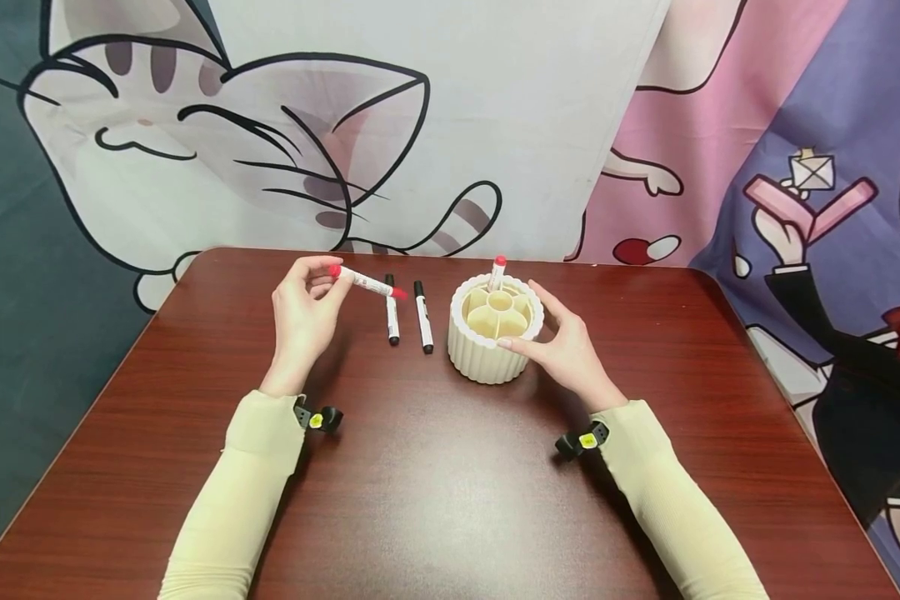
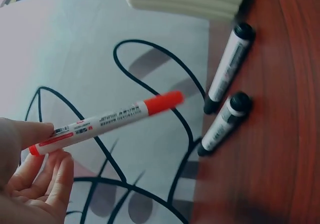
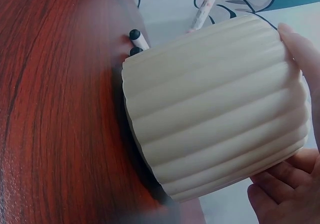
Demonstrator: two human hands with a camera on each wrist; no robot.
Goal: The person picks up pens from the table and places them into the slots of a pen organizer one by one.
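Between thumb and fingers, my left hand (image 1: 307,308) pinches a red whiteboard marker (image 1: 369,282) by one end, its red cap pointing right toward the pen holder. The same marker (image 2: 100,124) lies slantwise in the left wrist view, above the table. My right hand (image 1: 572,350) grips the right side of a cream ribbed round pen holder (image 1: 487,358), thumb at the front rim. Its ribbed wall (image 3: 215,109) fills the right wrist view. Inside the divided holder, another red-capped marker (image 1: 498,272) stands upright at the back.
Two black-capped markers lie on the brown table (image 1: 435,500) between my left hand and the holder: a left one (image 1: 392,310) and a right one (image 1: 423,317). Behind the table hangs a cloth (image 1: 525,125) with cartoon drawings.
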